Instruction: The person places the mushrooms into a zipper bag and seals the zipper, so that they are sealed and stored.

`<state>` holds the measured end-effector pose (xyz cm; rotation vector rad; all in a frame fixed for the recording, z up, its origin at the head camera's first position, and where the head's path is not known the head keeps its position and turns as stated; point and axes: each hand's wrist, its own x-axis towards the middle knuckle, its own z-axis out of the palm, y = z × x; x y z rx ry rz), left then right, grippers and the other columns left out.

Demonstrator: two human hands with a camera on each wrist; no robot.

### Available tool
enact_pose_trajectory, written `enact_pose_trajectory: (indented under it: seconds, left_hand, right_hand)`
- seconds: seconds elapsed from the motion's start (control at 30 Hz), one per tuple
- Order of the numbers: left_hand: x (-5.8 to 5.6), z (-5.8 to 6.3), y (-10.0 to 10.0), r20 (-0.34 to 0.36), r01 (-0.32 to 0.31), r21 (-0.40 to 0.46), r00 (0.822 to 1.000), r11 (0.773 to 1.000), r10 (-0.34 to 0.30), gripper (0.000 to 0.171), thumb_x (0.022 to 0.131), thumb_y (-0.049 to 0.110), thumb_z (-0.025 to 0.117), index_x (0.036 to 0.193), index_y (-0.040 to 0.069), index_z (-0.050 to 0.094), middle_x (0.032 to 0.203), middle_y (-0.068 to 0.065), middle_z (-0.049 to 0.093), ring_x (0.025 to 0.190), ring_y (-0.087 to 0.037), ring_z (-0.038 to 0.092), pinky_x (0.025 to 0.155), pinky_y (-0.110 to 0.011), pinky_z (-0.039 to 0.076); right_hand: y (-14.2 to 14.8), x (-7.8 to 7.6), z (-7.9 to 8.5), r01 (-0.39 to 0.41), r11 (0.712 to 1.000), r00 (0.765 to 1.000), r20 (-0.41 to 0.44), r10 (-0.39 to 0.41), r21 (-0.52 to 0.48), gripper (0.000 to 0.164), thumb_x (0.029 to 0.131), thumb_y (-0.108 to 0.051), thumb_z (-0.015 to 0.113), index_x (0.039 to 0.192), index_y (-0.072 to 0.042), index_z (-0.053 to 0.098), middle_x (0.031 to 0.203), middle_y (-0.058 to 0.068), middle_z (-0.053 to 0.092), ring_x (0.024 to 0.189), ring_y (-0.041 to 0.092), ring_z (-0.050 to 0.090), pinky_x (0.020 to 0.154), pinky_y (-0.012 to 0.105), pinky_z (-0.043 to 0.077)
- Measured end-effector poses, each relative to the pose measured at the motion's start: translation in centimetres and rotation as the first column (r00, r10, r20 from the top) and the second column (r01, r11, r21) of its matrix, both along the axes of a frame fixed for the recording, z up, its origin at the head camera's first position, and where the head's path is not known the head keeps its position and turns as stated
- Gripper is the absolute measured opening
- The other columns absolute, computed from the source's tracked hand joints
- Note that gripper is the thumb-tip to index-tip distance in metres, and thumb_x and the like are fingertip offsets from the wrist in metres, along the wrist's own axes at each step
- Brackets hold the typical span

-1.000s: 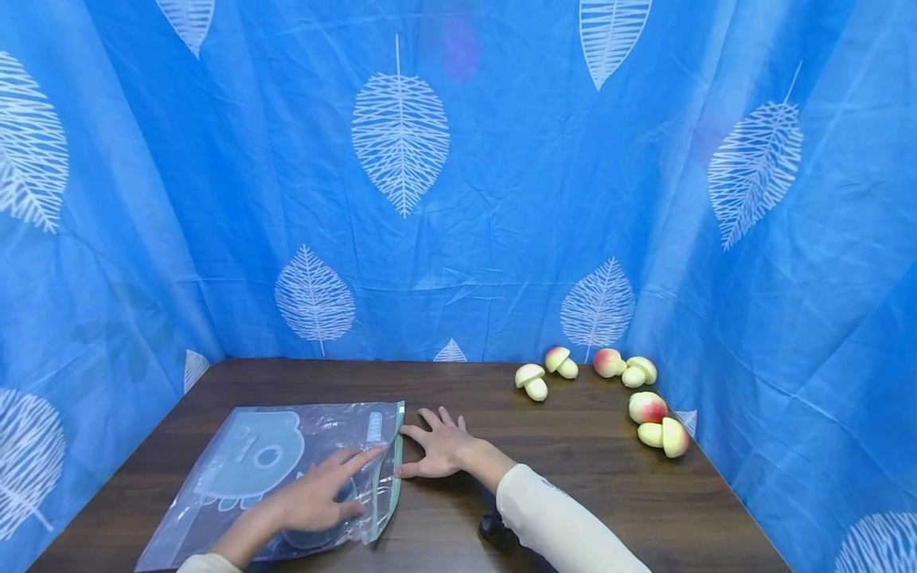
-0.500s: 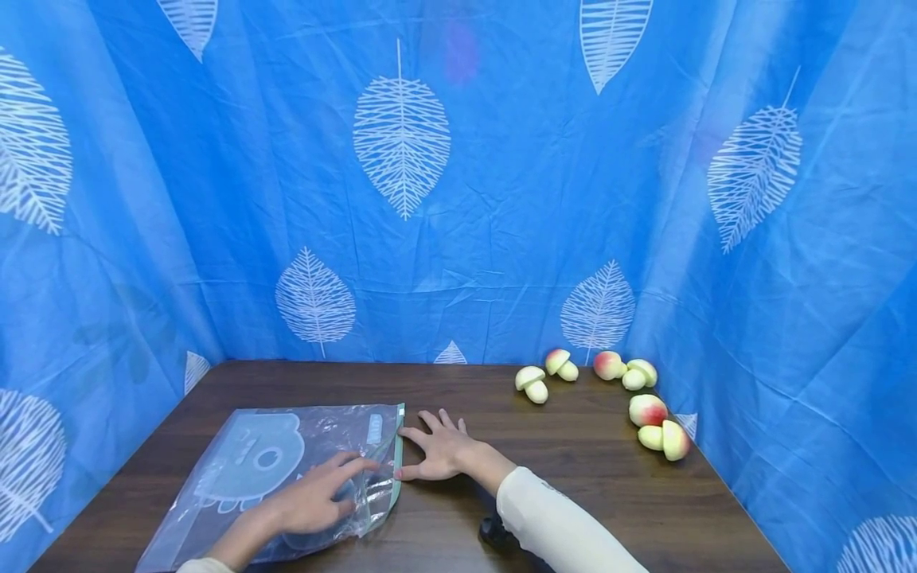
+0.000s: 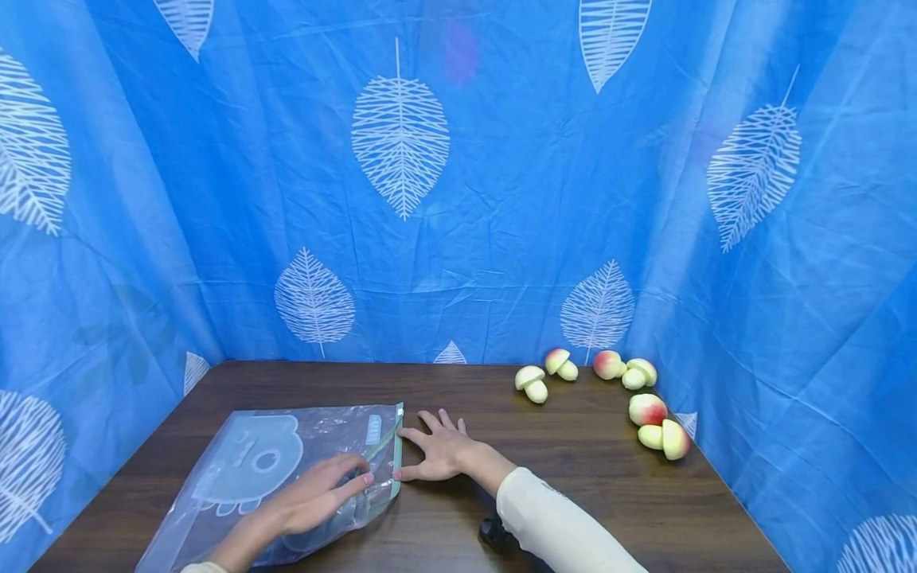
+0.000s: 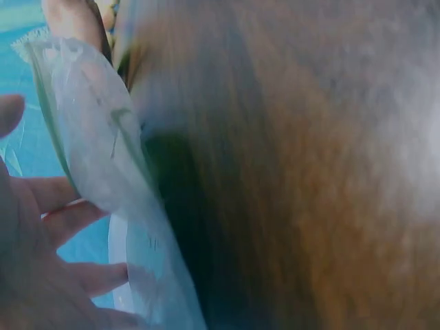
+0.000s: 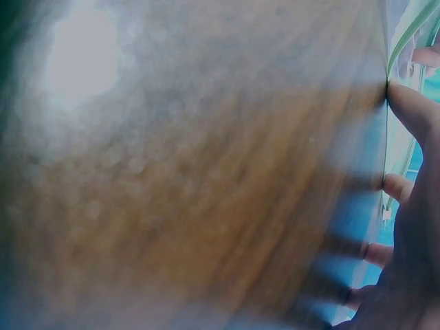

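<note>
A clear zip bag (image 3: 337, 430) with a pale cartoon print and a green strip along its mouth lies on the table, mouth facing right. On its upper layer rests my left hand (image 3: 315, 495), fingertips close to the mouth, where the upper green edge is drawn back. In the left wrist view, the fingers (image 4: 86, 218) touch the plastic and the thumb stands apart. My right hand (image 3: 438, 452) is spread on the table, its thumb and index fingertips at the bag's green edge. The right wrist view has the thumb (image 5: 410, 108) pressed against that edge.
Several mushroom-shaped pieces, cream and some with red blush, lie toward the back right, among them a cream mushroom (image 3: 532, 383) and one by the table's right edge (image 3: 666, 439). A black object (image 3: 494, 531) sits under the right forearm. Blue leaf-print curtains (image 3: 458, 199) enclose the table.
My left hand has drawn back slightly leftward, its fingers bending more, and the bag's upper green edge has moved left with it. The right hand has stayed in place.
</note>
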<state>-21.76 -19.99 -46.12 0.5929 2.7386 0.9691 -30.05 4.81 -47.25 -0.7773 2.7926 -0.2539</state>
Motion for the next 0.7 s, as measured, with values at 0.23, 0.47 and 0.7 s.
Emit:
enact_pose_trajectory:
  seconds: [0.23,0.47,0.7]
  left_hand:
    - [-0.1,-0.3,0.6,-0.108,-0.030,-0.010,0.994,0.999,0.029,0.046,0.098,0.046,0.067,0.122,0.006,0.070,0.125,-0.014,0.066,0.116,-0.042,0.061,0.095,-0.067,0.049]
    - [0.7,0.5,1.4,-0.152,-0.086,-0.016,0.985,0.996,0.083,0.055,0.087,0.040,0.080,0.128,0.005,0.068,0.135,-0.018,0.061,0.126,-0.045,0.056,0.100,-0.068,0.046]
    - [1.8,0.9,2.2,-0.200,-0.123,-0.053,0.974,0.991,0.110,0.066,0.076,0.024,0.086,0.135,0.005,0.064,0.139,-0.014,0.059,0.124,-0.041,0.057,0.100,-0.066,0.048]
  right_hand:
    - [0.0,0.0,-0.2,-0.004,1.000,1.000,-0.001,0.004,0.005,0.079,0.089,-0.080,0.053,0.158,-0.045,0.039,0.169,0.005,0.023,0.154,0.041,0.016,0.119,0.067,0.020]
    - [0.1,0.0,0.0,-0.003,1.000,1.000,0.000,0.003,0.002,0.079,0.089,-0.080,0.052,0.158,-0.045,0.039,0.169,0.006,0.021,0.154,0.041,0.014,0.119,0.068,0.019]
    - [0.1,-0.1,-0.1,0.001,1.000,1.000,0.005,-0.001,-0.002,0.079,0.089,-0.081,0.051,0.158,-0.045,0.038,0.169,0.006,0.021,0.154,0.042,0.014,0.120,0.067,0.018]
